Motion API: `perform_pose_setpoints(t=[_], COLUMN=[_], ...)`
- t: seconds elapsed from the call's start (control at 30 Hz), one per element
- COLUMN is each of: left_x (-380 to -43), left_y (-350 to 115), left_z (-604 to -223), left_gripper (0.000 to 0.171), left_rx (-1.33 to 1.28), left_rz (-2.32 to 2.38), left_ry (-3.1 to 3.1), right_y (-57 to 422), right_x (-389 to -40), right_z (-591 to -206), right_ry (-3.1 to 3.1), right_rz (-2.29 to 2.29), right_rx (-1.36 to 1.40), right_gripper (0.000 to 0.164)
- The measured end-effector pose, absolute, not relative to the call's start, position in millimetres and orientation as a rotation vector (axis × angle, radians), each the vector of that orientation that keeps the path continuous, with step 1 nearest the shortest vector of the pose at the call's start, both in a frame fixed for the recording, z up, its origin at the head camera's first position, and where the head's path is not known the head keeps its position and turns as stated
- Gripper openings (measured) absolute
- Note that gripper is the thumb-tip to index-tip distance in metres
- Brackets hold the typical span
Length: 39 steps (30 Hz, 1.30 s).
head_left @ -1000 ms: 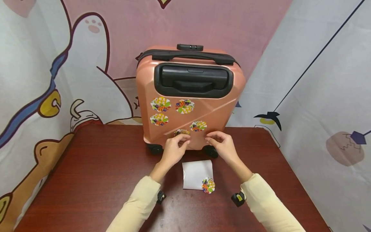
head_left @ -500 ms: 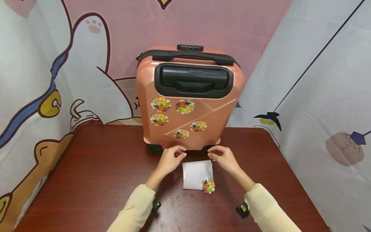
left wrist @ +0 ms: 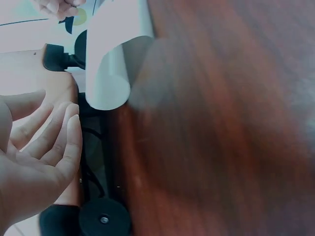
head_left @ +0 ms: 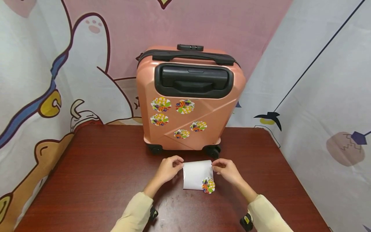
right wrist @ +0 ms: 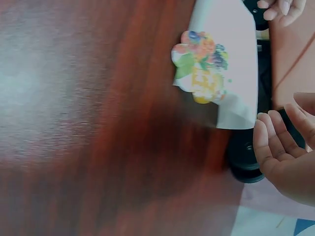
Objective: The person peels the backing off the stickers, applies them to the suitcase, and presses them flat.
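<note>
A white backing sheet (head_left: 194,174) lies on the table with its edges curling. One flower-shaped fruit sticker (head_left: 208,186) sits at its near right corner, jutting past the edge. My left hand (head_left: 169,169) is at the sheet's far left corner, fingers loosely bent and holding nothing; the left wrist view shows these fingers (left wrist: 72,142) apart from the paper. By the far right corner is my right hand (head_left: 228,170), its fingers (right wrist: 263,140) relaxed and very near the paper's edge; contact is unclear. Behind both stands a pink suitcase (head_left: 214,112) with several fruit stickers (head_left: 198,126).
The suitcase stands on dark wheels (head_left: 213,150) at the back of the brown wooden table (head_left: 110,180), its black handle (head_left: 194,80) facing me. A cartoon-printed cloth (head_left: 232,25) hangs behind and at both sides.
Both hands have drawn back from the suitcase's lower front toward me, down to the sheet's far corners. The stickers on the suitcase are now uncovered. Suitcase and sheet have stayed in place.
</note>
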<state>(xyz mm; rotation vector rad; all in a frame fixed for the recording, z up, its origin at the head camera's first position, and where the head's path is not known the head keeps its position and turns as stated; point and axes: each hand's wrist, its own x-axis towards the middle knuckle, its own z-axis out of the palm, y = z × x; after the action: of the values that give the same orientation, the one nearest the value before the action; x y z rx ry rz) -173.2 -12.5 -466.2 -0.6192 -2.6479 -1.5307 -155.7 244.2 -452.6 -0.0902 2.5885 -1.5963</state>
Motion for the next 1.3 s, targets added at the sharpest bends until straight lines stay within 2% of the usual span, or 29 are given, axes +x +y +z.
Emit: perform_pose_setpoints(t=[0.73, 1.03, 1.3], left_x=[-156.7, -154.9, -156.0], left_y=[-11.4, -6.6, -5.6], left_z=[-495.8, -498.8, -493.5], left_gripper=[0.009, 0.007, 0.008], left_rx=[-0.616, -0.667, -0.638], left_rz=[-1.739, -1.595, -1.654], left_ry=[-2.648, -2.696, -2.653], right_y=[251.2, 251.1, 249.3], right_x=[-135.4, -132.7, -135.4], right_z=[-488.7, -492.2, -485.3], right_ry=[2.535, 2.481, 2.488], right_rz=[-1.593, -1.612, -1.645], right_rx=[-0.062, -0.110, -0.120], right_gripper=[0.013, 0.016, 0.017])
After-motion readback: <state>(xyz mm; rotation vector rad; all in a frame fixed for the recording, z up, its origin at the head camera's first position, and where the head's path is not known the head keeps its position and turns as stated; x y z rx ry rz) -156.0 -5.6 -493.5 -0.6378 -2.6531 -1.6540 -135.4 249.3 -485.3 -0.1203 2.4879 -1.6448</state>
